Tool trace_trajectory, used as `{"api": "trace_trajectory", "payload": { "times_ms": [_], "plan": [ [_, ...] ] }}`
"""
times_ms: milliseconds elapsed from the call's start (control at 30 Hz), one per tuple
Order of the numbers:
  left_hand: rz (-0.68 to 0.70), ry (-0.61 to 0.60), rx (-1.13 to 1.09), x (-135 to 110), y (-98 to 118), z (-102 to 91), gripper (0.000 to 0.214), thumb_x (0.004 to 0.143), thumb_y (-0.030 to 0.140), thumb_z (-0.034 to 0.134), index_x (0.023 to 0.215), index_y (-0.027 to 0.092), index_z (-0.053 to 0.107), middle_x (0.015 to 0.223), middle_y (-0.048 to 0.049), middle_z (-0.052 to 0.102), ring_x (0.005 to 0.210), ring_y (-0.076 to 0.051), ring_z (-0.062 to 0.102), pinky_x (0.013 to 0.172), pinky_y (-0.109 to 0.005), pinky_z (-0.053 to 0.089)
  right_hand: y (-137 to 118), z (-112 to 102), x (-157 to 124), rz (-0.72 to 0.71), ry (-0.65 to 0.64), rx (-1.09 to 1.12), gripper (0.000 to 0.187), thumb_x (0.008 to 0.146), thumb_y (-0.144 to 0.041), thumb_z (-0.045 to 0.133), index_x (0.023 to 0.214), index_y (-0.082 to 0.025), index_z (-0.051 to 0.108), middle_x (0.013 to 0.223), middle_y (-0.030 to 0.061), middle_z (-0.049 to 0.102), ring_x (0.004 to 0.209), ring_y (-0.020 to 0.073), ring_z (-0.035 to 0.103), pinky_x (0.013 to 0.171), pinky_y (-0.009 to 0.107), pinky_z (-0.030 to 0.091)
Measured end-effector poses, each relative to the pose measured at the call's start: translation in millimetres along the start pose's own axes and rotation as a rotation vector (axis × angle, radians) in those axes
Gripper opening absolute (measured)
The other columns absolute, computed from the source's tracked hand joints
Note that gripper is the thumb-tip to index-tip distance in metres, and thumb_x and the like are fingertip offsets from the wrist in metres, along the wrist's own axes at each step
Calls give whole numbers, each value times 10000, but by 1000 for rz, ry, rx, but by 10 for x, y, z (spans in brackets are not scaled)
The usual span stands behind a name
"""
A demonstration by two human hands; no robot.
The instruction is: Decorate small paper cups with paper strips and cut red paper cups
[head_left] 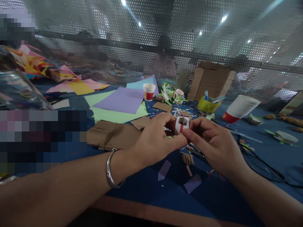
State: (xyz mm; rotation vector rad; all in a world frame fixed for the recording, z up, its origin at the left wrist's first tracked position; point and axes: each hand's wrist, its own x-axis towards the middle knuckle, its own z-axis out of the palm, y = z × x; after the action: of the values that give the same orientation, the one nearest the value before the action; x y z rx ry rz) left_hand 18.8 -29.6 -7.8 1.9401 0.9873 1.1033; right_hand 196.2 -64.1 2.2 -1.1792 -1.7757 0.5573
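Observation:
Both hands meet over the blue table [146, 186] and pinch a small white paper cup piece [181, 124] with a red stripe and a cut-out window. My left hand [156, 142], with a silver bangle on its wrist, grips the cup piece from the left, thumb and fingers closed on it. From the right, my right hand [213, 143] holds the same piece with pinched fingertips. Paper scraps [192, 183] lie under the hands.
Brown cardboard [111, 135] lies left of the hands, with purple [123, 100] and green paper sheets behind. A small paper cup [149, 91], a stack of cups [239, 108] on its side, a yellow container [208, 105], a cardboard box [210, 82] and a mesh screen stand beyond.

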Motion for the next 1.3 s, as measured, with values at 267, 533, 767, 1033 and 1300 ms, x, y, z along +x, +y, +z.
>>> {"api": "trace_trajectory", "payload": {
  "times_ms": [267, 533, 767, 1033, 1300],
  "plan": [
    [143, 45, 155, -13, -2, -12, 255, 797, 280, 712, 742, 209, 474, 762, 24, 534, 754, -153, 507, 693, -314, 399, 14, 5, -10, -28, -15, 5, 162, 956, -314, 680, 840, -202, 659, 751, -10, 650, 642, 117, 612, 583, 223, 499],
    [184, -21, 119, -36, 10, -34, 190, 781, 211, 689, 823, 209, 503, 913, -21, 559, 877, -191, 542, 752, -324, 480, 26, -7, -30, -36, -22, -17, 145, 965, -321, 683, 873, -209, 678, 761, -12, 670, 652, 119, 625, 585, 220, 493],
    [129, -47, 8, -14, -35, -18, 218, 829, 254, 689, 832, 213, 474, 853, 4, 557, 796, -159, 545, 713, -305, 493, -4, -26, -50, -74, -57, -92, 129, 995, -326, 644, 931, -224, 690, 830, -21, 702, 709, 106, 658, 640, 206, 507],
    [-74, -47, -171, 101, -128, -56, 122, 862, 266, 658, 908, 199, 567, 856, 7, 599, 754, -127, 551, 641, -265, 445, 57, -65, -54, -97, 177, -215, 101, 992, -310, 652, 927, -256, 706, 754, -36, 731, 631, 107, 688, 605, 223, 507],
    [22, -168, -191, 83, -140, -76, 137, 926, 309, 640, 998, 204, 589, 917, 0, 622, 802, -130, 569, 713, -278, 477, 84, -119, 21, -50, 188, -235, 113, 962, -338, 682, 979, -239, 734, 768, -16, 742, 576, 110, 657, 512, 228, 459]
  ]
}}
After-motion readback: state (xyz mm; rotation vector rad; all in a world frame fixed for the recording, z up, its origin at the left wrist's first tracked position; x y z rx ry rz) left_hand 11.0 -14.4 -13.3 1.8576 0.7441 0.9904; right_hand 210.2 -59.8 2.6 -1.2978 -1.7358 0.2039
